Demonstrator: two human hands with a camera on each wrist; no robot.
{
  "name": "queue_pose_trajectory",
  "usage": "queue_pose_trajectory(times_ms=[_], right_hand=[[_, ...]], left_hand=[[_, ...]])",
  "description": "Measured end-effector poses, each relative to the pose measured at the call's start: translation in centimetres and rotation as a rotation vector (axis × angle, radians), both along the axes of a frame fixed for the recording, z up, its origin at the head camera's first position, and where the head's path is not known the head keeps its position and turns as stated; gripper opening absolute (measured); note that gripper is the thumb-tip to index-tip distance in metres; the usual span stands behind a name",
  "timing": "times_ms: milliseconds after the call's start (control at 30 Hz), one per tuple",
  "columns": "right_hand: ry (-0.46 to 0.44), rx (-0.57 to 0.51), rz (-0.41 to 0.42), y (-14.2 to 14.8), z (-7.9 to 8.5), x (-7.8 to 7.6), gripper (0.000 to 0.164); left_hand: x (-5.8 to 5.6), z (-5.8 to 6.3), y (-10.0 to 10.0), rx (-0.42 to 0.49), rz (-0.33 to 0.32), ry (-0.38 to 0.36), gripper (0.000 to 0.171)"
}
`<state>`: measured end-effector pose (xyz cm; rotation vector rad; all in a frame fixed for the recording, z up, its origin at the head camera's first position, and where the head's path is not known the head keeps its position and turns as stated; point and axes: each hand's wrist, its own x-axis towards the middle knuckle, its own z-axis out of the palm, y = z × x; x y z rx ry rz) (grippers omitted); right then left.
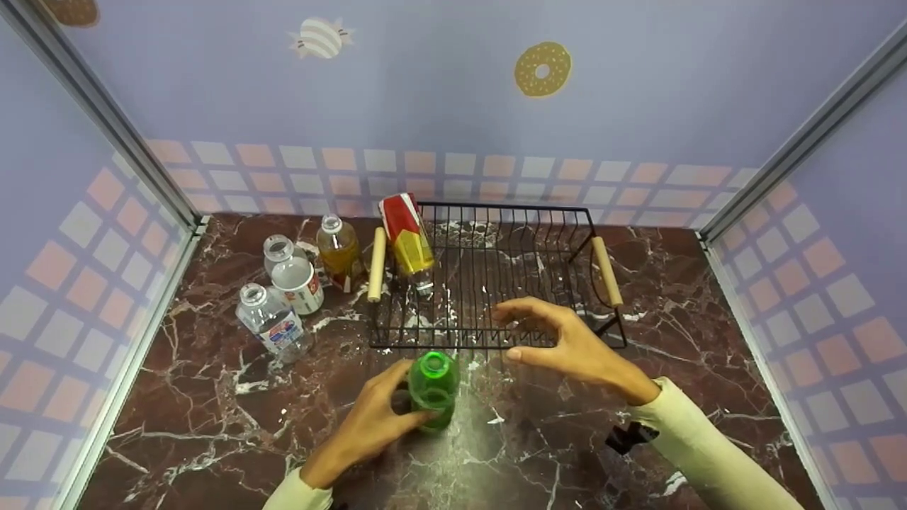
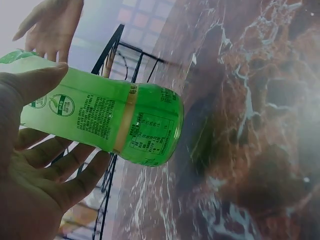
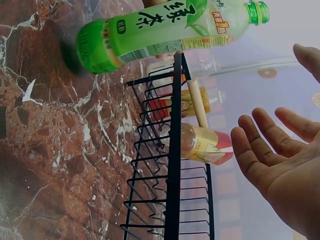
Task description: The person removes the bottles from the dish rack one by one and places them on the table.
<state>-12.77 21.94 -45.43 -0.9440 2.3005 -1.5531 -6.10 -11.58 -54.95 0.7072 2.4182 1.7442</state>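
My left hand point(image 1: 375, 418) grips a green plastic tea bottle point(image 1: 434, 389) between thumb and fingers, in front of the rack. The bottle is upright, its open neck facing the head camera; its printed label point(image 3: 160, 30) shows in the right wrist view. My right hand point(image 1: 570, 347) hovers over the front right of the black wire rack point(image 1: 496, 347), fingers spread and apart from the thumb, holding nothing. Inside the rack's left end, a bottle with a red and yellow label point(image 1: 407, 237) leans beside the wooden handle point(image 1: 378, 265).
Left of the rack stand a bottle of amber liquid point(image 1: 339, 248), a clear bottle with a white and red label point(image 1: 294, 276) and a clear bottle with a blue and red label point(image 1: 275, 326). A second wooden handle point(image 1: 606, 271) tops the rack's right end. Patterned walls enclose the marbled table point(image 1: 212, 425).
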Motion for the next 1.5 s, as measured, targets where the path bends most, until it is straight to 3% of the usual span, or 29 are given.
queue_pose_trajectory(times_ms=[400, 667, 1067, 1300, 1500], right_hand=[[-0.025, 0.003, -0.009, 0.2, -0.4, -0.1, 0.055], [-0.024, -0.008, -0.025, 0.3, -0.7, -0.5, 0.054], [-0.028, -0.011, -0.028, 0.3, -1.0, -0.7, 0.053], [-0.044, -0.013, -0.026, 0.2, -1.1, -0.7, 0.053], [-0.049, -0.007, -0.030, 0.2, -1.3, -0.8, 0.054]], left_hand=[[1.3, -0.1, -3.7, -0.087, 0.259, 0.060, 0.066], [2.3, 0.3, -6.6, -0.095, 0.401, -0.024, 0.067], [2.1, -0.3, -10.0, -0.117, 0.573, 0.006, 0.069], [2.0, -0.6, -11.6, -0.111, 0.720, 0.014, 0.066], [1.8, -0.9, -12.5, -0.119, 0.782, 0.033, 0.067]])
